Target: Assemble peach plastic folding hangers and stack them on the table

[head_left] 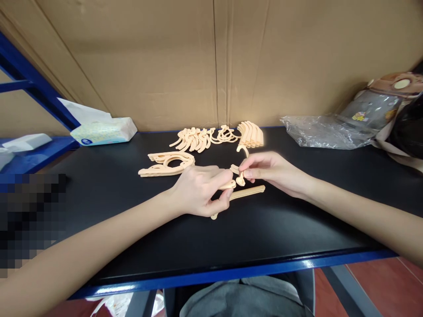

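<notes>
Left hand (205, 190) has a beige piece (228, 185) pinched, pointing basically right, tip just beside the hook piece (241, 180) right hand (262, 168) is pinching.

The plastic pieces (250, 133) are pale peach. The tabletop (158, 237) is black, and its edge (211, 276) is bright blue. The wall (148, 57) is plain brown. The tissue pack (109, 132) is pale yellow and light blue, with a dark blue spot (86, 141). The bottle lid (383, 83) is brown with a cream button (402, 83). The floor (386, 277) is red.

Beige hook (241, 180) — curved end farthest away — just beside a round-ended beige bar (228, 186).
</notes>
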Demonstrator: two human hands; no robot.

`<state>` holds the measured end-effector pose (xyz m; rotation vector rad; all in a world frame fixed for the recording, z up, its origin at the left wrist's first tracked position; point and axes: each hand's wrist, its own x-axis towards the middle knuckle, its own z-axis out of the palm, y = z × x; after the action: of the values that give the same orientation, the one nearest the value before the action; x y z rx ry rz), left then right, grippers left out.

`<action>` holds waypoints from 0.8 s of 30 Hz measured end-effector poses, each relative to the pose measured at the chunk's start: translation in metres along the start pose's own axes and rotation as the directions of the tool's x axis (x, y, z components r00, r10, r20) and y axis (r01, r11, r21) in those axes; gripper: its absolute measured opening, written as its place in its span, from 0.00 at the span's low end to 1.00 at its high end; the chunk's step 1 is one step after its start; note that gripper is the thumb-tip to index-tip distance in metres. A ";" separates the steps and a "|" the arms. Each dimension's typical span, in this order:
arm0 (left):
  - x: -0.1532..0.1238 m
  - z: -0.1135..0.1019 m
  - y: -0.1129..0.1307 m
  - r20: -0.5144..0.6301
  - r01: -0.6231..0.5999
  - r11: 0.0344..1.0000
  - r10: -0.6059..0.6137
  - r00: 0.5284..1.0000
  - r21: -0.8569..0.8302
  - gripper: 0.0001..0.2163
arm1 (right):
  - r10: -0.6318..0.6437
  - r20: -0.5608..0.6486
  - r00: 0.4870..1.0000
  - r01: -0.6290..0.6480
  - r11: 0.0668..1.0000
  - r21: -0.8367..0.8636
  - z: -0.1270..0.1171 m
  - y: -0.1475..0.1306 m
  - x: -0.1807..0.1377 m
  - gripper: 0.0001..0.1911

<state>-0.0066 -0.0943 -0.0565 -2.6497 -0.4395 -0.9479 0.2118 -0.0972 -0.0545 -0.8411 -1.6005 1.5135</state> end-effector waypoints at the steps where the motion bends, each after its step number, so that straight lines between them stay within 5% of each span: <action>1: 0.000 0.000 0.000 0.012 0.002 1.000 -0.002 1.000 0.003 0.08 | 0.002 -0.001 1.000 -0.002 1.000 0.023 0.001 0.000 0.000 0.04; 15: -0.003 0.002 -0.005 0.057 -0.003 1.000 0.003 0.998 0.010 0.09 | 0.029 0.001 1.000 -0.029 0.993 0.116 -0.001 0.003 0.000 0.05; 24: -0.004 0.003 -0.006 0.092 -0.029 0.999 0.027 0.995 0.016 0.11 | 0.027 0.014 1.000 -0.027 1.000 0.000 0.000 0.002 0.000 0.04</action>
<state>-0.0100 -0.0884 -0.0600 -2.6845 -0.4280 -0.8125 0.2118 -0.0967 -0.0561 -0.8564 -1.6052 1.5415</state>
